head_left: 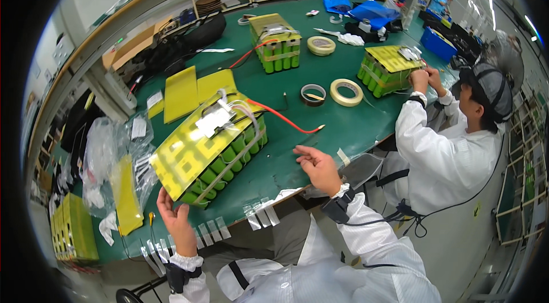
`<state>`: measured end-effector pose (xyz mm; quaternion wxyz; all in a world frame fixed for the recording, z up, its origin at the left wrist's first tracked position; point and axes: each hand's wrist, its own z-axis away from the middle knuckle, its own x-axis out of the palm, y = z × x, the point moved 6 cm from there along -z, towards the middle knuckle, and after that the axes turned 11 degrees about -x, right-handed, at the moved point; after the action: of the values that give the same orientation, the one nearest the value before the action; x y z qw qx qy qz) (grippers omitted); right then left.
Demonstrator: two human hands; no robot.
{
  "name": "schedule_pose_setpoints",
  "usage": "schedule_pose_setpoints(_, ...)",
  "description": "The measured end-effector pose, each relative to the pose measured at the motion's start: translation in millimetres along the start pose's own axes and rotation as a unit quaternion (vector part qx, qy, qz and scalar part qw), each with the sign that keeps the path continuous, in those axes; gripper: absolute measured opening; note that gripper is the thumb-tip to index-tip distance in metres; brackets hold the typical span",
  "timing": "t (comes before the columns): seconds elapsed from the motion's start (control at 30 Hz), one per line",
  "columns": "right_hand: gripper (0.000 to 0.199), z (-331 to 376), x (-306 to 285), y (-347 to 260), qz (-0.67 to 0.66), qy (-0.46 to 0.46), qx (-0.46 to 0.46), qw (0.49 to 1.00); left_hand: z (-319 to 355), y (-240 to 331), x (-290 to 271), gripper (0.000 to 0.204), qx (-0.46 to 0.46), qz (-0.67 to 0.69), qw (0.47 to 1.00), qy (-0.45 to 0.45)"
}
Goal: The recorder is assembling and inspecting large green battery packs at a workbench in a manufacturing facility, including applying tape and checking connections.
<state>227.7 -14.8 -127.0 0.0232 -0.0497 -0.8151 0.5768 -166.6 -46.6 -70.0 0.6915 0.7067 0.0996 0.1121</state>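
Yellow sheet (127, 194) lies leftmost, beside clear plastic (103, 154). Left hand (177, 224), thumb apart from fingers, is at near-left corner of yellow-topped cell pack (213, 151) on green table (280, 168); contact unclear. Red lead (289, 121) extends rightward. Right hand (321, 171) is empty, fingers loosely spread.

The near battery pack (214, 145) hides its own far side. The person's left sleeve (197, 291) is cut off at the view's near edge; a far-right worker in blue (440, 2) appears too small for detail.
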Motion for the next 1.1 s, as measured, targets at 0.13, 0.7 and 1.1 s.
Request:
schedule_pose_setpoints(0.13,0.041,0.2,-2.9,-7.2,0.027,-0.015,0.008,0.999,-0.7,0.6,0.3,0.066,0.019,-0.008,1.0,0.016)
schedule_pose_setpoints(0.7,0.039,-0.7,-21.0,3.9,0.021,-0.017,-0.021,0.999,13.9,-0.5,-9.6,0.073,0.004,-0.139,0.987,0.083)
schedule_pose_setpoints(1.1,0.041,-8.9,-21.7,13.2,0.063,-0.01,0.001,0.998,16.2,-8.6,-2.8,0.085,0.03,-0.109,0.989,0.093)
